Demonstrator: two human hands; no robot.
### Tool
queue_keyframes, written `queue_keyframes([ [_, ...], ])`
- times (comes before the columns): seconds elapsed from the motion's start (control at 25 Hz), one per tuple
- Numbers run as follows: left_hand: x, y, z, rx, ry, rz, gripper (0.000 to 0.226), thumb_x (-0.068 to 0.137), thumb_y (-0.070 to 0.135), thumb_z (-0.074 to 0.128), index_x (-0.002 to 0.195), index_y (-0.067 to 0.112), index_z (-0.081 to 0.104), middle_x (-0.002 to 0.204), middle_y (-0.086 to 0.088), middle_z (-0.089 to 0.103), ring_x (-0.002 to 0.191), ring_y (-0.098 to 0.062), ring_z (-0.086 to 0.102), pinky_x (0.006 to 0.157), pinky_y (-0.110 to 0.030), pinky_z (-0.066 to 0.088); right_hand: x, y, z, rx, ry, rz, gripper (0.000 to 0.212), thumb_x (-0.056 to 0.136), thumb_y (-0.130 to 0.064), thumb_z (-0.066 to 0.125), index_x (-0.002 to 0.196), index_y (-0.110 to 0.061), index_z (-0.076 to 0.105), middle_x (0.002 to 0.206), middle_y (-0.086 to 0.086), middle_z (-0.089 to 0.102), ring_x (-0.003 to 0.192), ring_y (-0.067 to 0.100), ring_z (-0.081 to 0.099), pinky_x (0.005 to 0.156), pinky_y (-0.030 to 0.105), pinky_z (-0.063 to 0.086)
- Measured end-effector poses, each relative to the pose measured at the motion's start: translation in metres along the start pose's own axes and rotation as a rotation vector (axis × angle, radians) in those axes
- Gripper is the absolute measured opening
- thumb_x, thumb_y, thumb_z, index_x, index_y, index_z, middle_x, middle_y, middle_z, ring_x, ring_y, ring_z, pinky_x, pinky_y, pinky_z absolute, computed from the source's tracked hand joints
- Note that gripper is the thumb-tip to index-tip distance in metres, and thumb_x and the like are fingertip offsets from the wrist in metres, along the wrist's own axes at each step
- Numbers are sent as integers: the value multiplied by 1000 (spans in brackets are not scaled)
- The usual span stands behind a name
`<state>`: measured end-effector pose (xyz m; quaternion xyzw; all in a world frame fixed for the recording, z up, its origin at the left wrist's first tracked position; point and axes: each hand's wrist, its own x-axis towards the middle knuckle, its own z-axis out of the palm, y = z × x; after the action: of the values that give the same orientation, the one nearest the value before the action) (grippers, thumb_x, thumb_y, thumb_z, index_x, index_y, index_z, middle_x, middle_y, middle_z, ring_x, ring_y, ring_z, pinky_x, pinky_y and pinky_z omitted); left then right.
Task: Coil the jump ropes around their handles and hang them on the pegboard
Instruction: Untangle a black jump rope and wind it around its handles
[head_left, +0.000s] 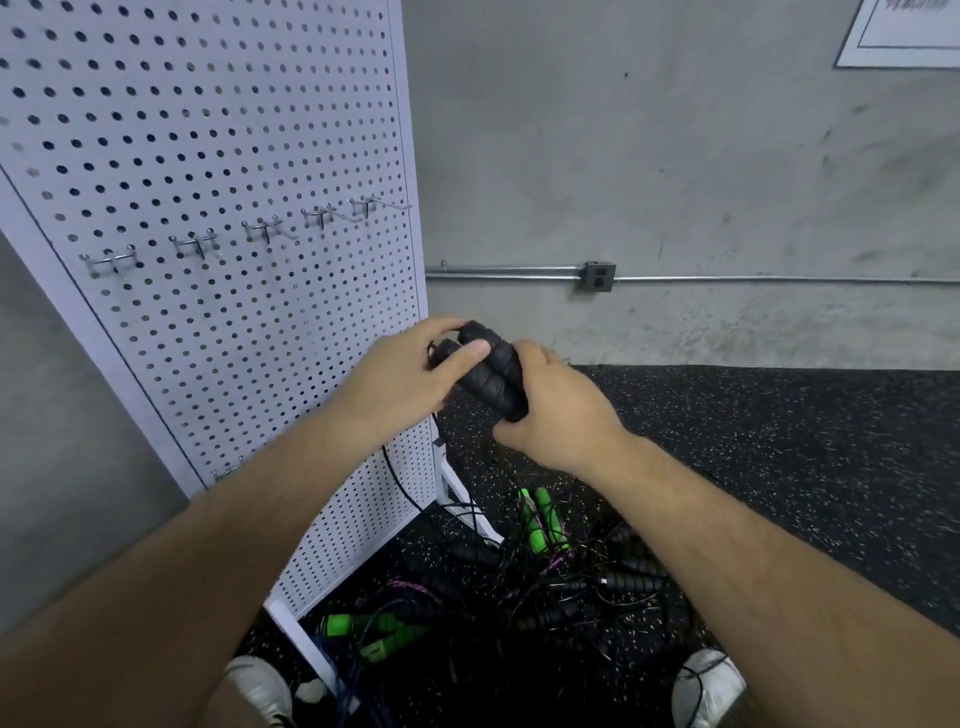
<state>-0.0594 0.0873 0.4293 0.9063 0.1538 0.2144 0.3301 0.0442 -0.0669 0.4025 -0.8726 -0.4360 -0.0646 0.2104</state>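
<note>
Two black foam jump rope handles lie side by side in front of me, at chest height. My left hand grips their upper end, thumb across the top. My right hand grips their lower end from the right. The thin black rope hangs down from under my left hand toward the floor. The white pegboard stands to the left with a row of bare metal hooks. On the floor lies a tangled pile of black jump ropes and green-handled jump ropes.
The pegboard's white feet stand on the black speckled rubber floor. A concrete wall with a metal conduit and an outlet box is behind. My two pale shoes show at the bottom edge beside the pile.
</note>
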Motion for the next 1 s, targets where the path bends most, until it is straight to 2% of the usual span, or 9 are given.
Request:
queue_keyframes([
  [0.04, -2, 0, -9, 236, -25, 15, 58, 91, 71, 51, 142, 46, 48, 80, 15, 63, 71, -2, 56, 74, -26, 50, 1, 6, -4, -51, -13, -20, 70, 74, -32, 77, 132, -17, 42, 118, 6, 56, 95, 28, 60, 75, 37, 51],
  [0.12, -1, -2, -19, 581, 1, 108, 80, 82, 82, 48, 151, 41, 39, 96, 4, 57, 87, -10, 49, 76, -31, 46, 4, 15, -8, -121, -52, -65, 75, 73, -33, 78, 136, -18, 41, 120, 4, 56, 96, 27, 60, 77, 37, 51],
  [0.2, 2, 0, -18, 651, -52, 294, 105, 73, 85, 57, 157, 29, 29, 136, -1, 45, 123, -16, 42, 107, -40, 42, 6, 17, -9, -127, -109, -130, 80, 72, -34, 79, 140, -18, 40, 121, 5, 57, 97, 27, 60, 79, 37, 51],
  [0.28, 8, 0, -9, 749, -177, 432, 117, 69, 81, 67, 158, 17, 25, 152, -2, 35, 140, -20, 33, 119, -41, 25, 9, 16, -9, -94, -122, -195, 79, 72, -34, 79, 139, -16, 41, 120, 5, 57, 99, 27, 60, 78, 34, 48],
  [0.44, 14, -22, 12, 811, -44, 550, 62, 78, 48, 78, 126, 16, 53, 112, 0, 57, 103, -19, 55, 91, -33, 44, 15, 11, -5, -79, -143, -265, 78, 72, -34, 77, 138, -15, 42, 122, 5, 59, 101, 26, 60, 84, 37, 50],
  [0.56, 22, -32, 9, 763, 25, 497, 46, 80, 44, 76, 110, 17, 54, 93, 4, 48, 83, -13, 47, 76, -29, 43, 19, 17, -1, -94, -8, -244, 72, 73, -40, 73, 136, -18, 45, 123, 3, 57, 105, 27, 57, 88, 41, 50],
  [0.76, 28, -42, 12, 801, 114, 480, 51, 81, 49, 72, 113, 13, 54, 101, -2, 53, 91, -18, 49, 80, -35, 44, 28, 21, 7, 56, 60, -160, 49, 85, -21, 71, 127, -12, 47, 119, 6, 48, 87, 25, 58, 73, 34, 45],
  [0.92, 32, -41, 13, 796, 185, 639, 80, 87, 71, 55, 136, 8, 52, 118, -8, 59, 107, -26, 56, 93, -43, 48, 30, 17, 5, 49, 132, -193, 54, 84, -16, 73, 130, -9, 47, 123, 9, 48, 94, 28, 57, 75, 33, 42],
  [1.0, 36, -40, 11, 814, 191, 681, 88, 89, 77, 40, 144, 9, 48, 113, -9, 61, 99, -27, 59, 84, -43, 52, 29, 18, 2, 79, 155, -191, 61, 82, -17, 76, 134, -11, 45, 126, 7, 48, 101, 26, 58, 79, 31, 44],
])
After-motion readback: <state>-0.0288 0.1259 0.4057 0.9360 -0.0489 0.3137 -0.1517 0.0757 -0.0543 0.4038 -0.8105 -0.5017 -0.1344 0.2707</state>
